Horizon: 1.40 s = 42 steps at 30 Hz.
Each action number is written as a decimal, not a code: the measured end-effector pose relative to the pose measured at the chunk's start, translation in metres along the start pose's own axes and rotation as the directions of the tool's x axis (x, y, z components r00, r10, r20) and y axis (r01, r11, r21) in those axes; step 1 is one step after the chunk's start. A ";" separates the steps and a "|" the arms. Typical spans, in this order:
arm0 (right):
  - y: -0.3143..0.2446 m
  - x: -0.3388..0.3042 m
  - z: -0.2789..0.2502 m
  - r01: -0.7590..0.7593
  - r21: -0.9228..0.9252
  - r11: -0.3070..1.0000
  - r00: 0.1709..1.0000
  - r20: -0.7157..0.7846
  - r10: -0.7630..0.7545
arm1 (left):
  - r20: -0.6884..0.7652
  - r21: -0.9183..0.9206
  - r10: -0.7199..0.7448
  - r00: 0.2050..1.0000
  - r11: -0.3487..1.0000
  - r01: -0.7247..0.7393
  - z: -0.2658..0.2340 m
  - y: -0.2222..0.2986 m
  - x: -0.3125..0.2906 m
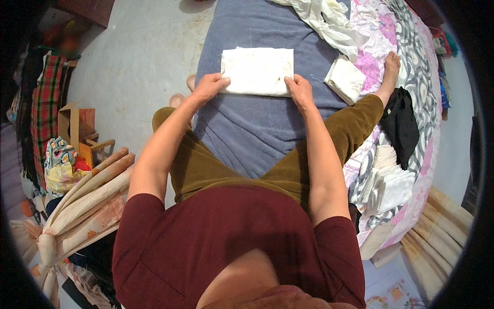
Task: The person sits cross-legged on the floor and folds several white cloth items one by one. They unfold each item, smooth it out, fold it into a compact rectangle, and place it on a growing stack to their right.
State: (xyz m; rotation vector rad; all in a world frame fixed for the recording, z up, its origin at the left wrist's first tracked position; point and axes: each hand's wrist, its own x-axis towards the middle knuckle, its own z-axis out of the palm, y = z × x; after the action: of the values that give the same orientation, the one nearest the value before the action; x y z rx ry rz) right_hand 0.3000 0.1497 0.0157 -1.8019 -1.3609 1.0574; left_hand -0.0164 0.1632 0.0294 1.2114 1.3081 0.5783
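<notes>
A folded white cloth (257, 71) lies in front of me on a blue-grey blanket (247, 139). At its left edge my left hand (210, 86) grips the near corner, thumb on top and fingers hidden underneath. My right hand (299, 92) pinches the right edge the same way, near a small dark spot on the fabric. The cloth looks flat and rectangular, with a few loose threads at its far left corner. Just to the right of my right hand rests a smaller folded white cloth (345, 79).
Loose white fabric (329, 23) spreads at the far right of the blanket. A black garment (400, 126) and a stack of folded white cloths (389, 188) lie on the patterned bedding at right. Tied curtains (92, 206), a cardboard box (69, 123) and a wooden stool (98, 147) stand left.
</notes>
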 end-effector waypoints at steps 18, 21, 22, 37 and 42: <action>-0.028 -0.068 0.006 0.396 -0.836 0.381 0.809 0.122 -0.574 | 0.276 0.855 0.689 0.671 0.143 -0.498 0.049 0.031 -0.029; -0.003 -0.053 0.007 0.402 -0.820 0.408 0.790 0.085 -0.607 | 0.195 0.868 0.688 0.699 0.210 -0.449 0.054 0.015 -0.011; -0.003 -0.052 0.004 0.416 -0.798 0.437 0.798 0.089 -0.597 | 0.202 0.863 0.692 0.693 0.209 -0.459 0.050 0.010 -0.004; -0.044 -0.063 -0.014 -0.150 0.517 0.843 0.984 0.162 0.075 | -0.044 -0.307 -0.165 0.985 0.941 0.144 0.000 0.041 -0.034; -0.019 -0.079 0.005 -0.091 0.165 0.982 0.995 0.054 0.083 | -0.028 -0.385 -0.213 0.977 0.904 0.185 0.015 0.003 -0.051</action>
State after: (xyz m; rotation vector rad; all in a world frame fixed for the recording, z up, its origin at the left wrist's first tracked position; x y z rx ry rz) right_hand 0.2760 0.0787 0.0466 -1.7353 -1.1915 1.2292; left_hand -0.0143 0.1143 0.0504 0.7328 1.2865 0.6932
